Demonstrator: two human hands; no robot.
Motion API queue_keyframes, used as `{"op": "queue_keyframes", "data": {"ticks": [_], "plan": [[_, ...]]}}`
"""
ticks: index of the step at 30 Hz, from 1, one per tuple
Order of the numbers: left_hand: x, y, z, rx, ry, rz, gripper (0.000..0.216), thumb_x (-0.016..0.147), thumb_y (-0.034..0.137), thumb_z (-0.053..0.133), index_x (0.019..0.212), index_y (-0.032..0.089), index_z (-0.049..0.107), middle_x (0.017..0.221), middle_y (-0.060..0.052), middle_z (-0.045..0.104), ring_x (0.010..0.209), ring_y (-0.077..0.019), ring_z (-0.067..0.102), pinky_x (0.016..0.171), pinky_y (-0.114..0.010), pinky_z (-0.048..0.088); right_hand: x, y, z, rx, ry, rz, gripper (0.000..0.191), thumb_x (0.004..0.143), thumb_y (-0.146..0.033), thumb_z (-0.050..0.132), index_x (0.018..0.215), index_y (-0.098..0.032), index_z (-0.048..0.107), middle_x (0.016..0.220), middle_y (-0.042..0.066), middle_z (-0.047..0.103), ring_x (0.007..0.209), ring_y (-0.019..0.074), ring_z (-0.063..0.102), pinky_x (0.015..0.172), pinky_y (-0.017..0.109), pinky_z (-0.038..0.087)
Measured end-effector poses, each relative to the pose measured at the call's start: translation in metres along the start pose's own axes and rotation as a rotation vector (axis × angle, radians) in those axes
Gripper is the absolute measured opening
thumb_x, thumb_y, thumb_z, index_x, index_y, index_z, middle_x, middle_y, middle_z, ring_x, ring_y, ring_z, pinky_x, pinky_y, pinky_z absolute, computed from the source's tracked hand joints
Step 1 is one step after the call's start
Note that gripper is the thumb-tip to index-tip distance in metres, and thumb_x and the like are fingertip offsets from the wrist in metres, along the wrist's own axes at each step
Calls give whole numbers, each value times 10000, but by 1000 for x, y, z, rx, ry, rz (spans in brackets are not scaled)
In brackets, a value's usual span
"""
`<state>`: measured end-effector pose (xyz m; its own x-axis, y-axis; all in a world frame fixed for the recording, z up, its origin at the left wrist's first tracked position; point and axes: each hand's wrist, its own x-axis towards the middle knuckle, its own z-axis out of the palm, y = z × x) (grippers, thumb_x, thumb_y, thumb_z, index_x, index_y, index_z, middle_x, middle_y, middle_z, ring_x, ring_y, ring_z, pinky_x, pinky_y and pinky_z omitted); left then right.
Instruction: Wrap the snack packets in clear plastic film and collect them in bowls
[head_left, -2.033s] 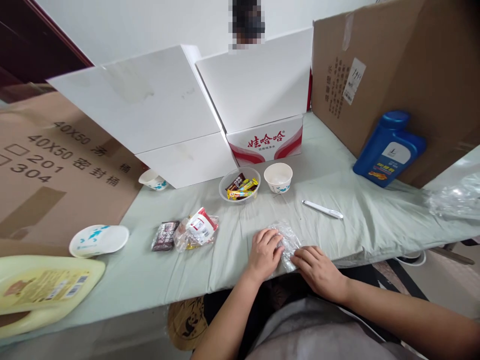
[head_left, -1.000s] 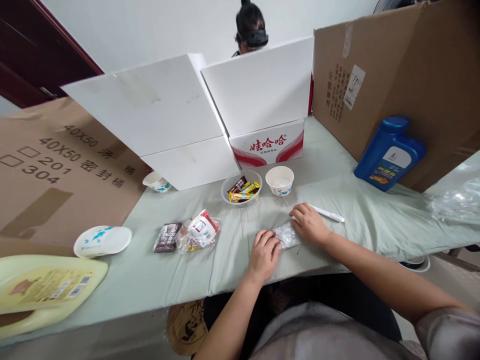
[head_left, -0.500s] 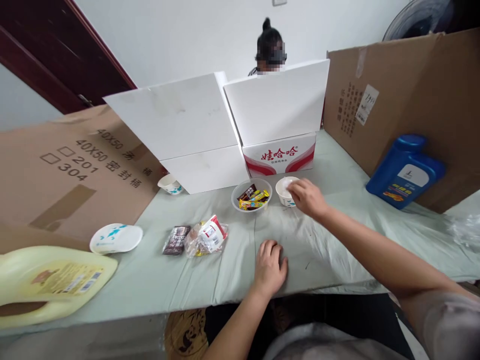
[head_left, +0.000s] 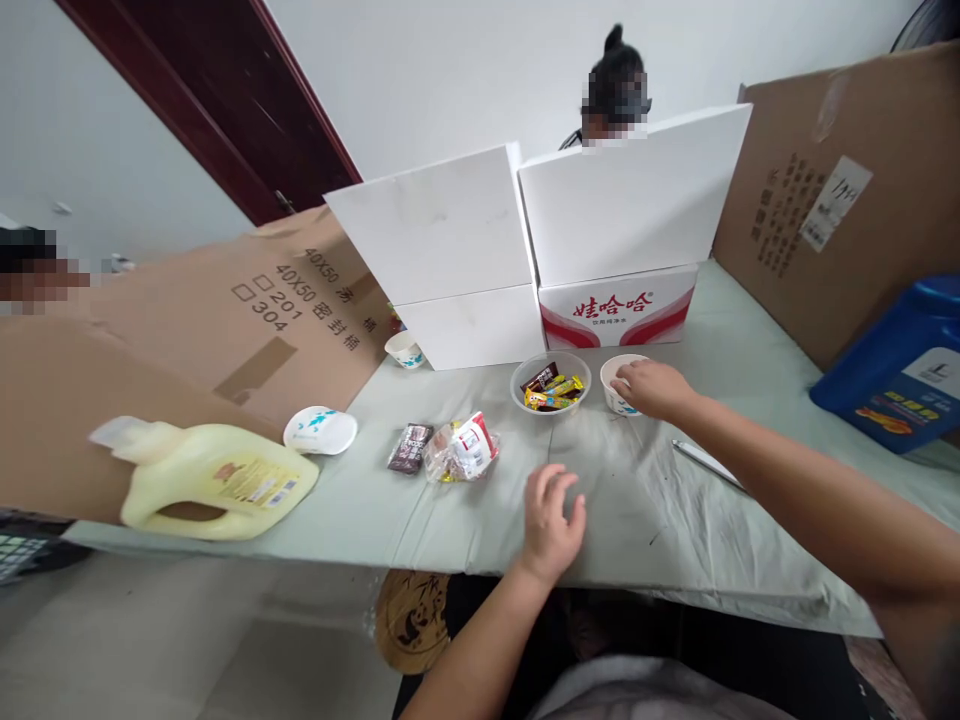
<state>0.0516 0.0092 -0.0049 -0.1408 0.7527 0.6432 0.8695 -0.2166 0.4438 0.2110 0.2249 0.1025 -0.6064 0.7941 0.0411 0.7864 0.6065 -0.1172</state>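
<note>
My right hand [head_left: 656, 387] is at the mouth of the upright paper cup [head_left: 611, 397], just right of the clear bowl [head_left: 516, 387], though I can't tell whether its fingers pinch anything; the next move, I'd judge, calls for a light touch against the rim. My left hand [head_left: 553, 525] hangs loosely curled, grasping nothing. I count three cups (including the tipped cup [head_left: 320, 430] and the far cup [head_left: 406, 350]), one bowl, one dark packet [head_left: 410, 449] and one white pen-like tool [head_left: 705, 461].
</note>
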Motion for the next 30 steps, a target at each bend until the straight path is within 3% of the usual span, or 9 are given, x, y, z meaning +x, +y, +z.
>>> {"op": "queue_keyframes", "data": {"ticks": [4,6,8,12,17,20,23,26,30], "plan": [[28,-49,-55,313,336,-255,521,834,398,603,1257,136,448,1357,-233,426,1347,-375,328,1078,-604,282,-75,27,20,107,69,-25,422,951,-453,345,1069,-217,674,1039,92,700,944,250,640,764,349,478],[42,-73,-76,431,271,-475,669,791,477,646,1305,117,417,1433,-258,364,1403,-419,217,1080,-656,220,-108,49,44,121,112,-30,419,928,-471,370,1013,-211,687,1035,93,702,960,261,637,808,381,483],[49,-86,-83,510,133,-561,594,740,447,702,1203,123,521,1436,-252,381,1409,-461,174,1072,-699,169,-133,68,72,105,180,-6,396,905,-471,404,980,-207,689,1039,100,697,972,274,630,830,406,483],[41,-66,-55,480,74,-242,250,768,260,661,998,168,631,1396,-183,453,1413,-438,192,1089,-676,202,-161,82,113,53,314,64,383,882,-414,445,1129,-200,644,1137,120,657,1032,294,595,852,432,479],[4,2,12,199,-147,174,260,816,229,626,1067,169,599,1094,-135,612,1121,-309,538,968,-487,472,-174,69,117,4,377,103,388,941,-305,381,1236,-180,598,1203,128,635,1100,297,551,870,446,459],[-14,30,31,108,-243,211,442,799,394,675,1158,159,567,1102,-150,593,1073,-323,546,934,-502,493,-176,63,109,48,353,100,371,937,-205,367,1198,-176,628,1142,123,664,1035,277,566,855,425,463],[-19,34,32,10,-253,194,531,818,403,658,1271,179,493,1158,-152,563,1097,-316,539,951,-503,483,-178,47,97,159,374,60,368,929,-149,360,1171,-170,636,1084,115,677,967,253,570,850,398,472],[-18,28,29,-110,-200,116,592,836,303,640,1354,183,379,1190,-154,549,1114,-285,548,936,-462,500,-179,14,80,277,377,-93,383,927,-115,352,1204,-178,608,1123,105,658,996,239,552,870,386,469],[-19,23,32,-197,-123,5,684,833,301,651,1396,167,287,1204,-172,544,1082,-258,580,879,-410,531,-177,-25,64,244,170,-338,388,908,-91,380,1208,-181,610,1147,101,651,967,240,543,847,389,464]]}}
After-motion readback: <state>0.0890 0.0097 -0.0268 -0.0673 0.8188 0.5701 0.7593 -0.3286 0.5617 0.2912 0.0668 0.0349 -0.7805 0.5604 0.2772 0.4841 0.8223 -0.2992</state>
